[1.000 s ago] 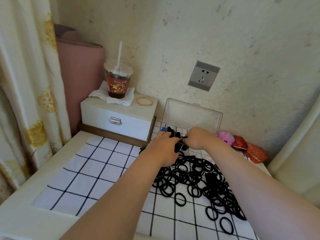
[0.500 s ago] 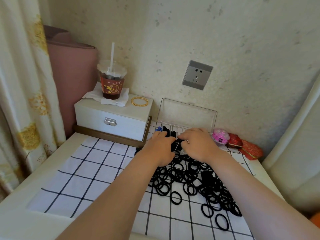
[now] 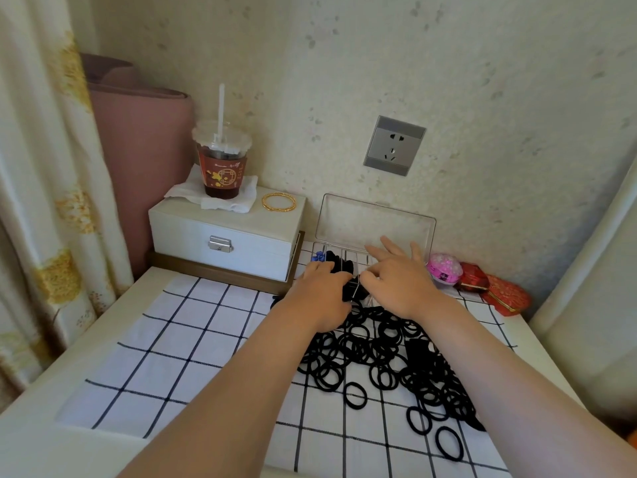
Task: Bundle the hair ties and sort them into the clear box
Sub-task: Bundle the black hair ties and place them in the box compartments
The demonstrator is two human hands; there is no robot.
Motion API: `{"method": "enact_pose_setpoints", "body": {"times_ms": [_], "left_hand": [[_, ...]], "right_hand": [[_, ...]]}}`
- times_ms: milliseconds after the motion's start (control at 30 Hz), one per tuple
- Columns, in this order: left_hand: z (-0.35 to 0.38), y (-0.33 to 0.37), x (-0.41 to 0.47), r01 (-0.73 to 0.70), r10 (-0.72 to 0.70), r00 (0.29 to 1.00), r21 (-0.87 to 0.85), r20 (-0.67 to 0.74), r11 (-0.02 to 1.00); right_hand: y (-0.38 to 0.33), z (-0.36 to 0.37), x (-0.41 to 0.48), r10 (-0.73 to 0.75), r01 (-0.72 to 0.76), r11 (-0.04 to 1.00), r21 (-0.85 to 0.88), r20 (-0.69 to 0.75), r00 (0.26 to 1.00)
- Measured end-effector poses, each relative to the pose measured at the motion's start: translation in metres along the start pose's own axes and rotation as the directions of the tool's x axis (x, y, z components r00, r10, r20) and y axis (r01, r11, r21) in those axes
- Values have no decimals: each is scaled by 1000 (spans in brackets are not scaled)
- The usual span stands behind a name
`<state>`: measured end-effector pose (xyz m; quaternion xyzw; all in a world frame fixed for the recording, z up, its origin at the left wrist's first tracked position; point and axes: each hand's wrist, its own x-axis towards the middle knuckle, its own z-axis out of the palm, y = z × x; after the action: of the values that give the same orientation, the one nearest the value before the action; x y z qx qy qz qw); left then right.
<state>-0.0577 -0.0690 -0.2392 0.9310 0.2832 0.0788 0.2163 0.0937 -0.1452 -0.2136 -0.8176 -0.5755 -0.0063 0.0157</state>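
Two bare arms reach over the counter, which has a white cloth with black lines on it. Far to the left of the left grip, a cup with a straw stands on a white box, and a gold ring lies beside the cup. The left grip is curled up and holds a small black bundle of hair ties. The right grip is just beside it. Its thumb and first finger pinch the same bundle, and its other fingers stick out straight over the clear box. The clear box sits just behind both grips with its lid up. Lots of loose hair ties lie in a heap under the right arm. To the right of the right grip are a pink ball and red boxes.
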Motion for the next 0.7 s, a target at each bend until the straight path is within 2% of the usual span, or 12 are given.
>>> {"method": "enact_pose_setpoints", "body": {"times_ms": [100, 267, 400, 467, 633, 700], "left_hand": [[1, 0, 0, -4, 4, 1000, 4, 1, 1000], [1, 0, 0, -5, 5, 1000, 9, -2, 1000], [1, 1, 1, -6, 6, 1000, 16, -17, 1000], [2, 2, 2, -2, 4, 999, 48, -44, 999], [4, 6, 3, 15, -4, 995, 112, -96, 994], [4, 5, 2, 6, 6, 992, 101, -123, 995]], "right_hand": [[0, 8, -2, -23, 22, 1000, 6, 93, 995], [4, 6, 7, 13, -23, 997, 67, 141, 990], [13, -3, 5, 56, -52, 986, 161, -22, 998], [13, -5, -1, 44, -30, 973, 227, -59, 997], [10, 12, -10, -4, -9, 993, 121, 108, 994], [9, 9, -11, 23, -40, 985, 165, 105, 994]]}}
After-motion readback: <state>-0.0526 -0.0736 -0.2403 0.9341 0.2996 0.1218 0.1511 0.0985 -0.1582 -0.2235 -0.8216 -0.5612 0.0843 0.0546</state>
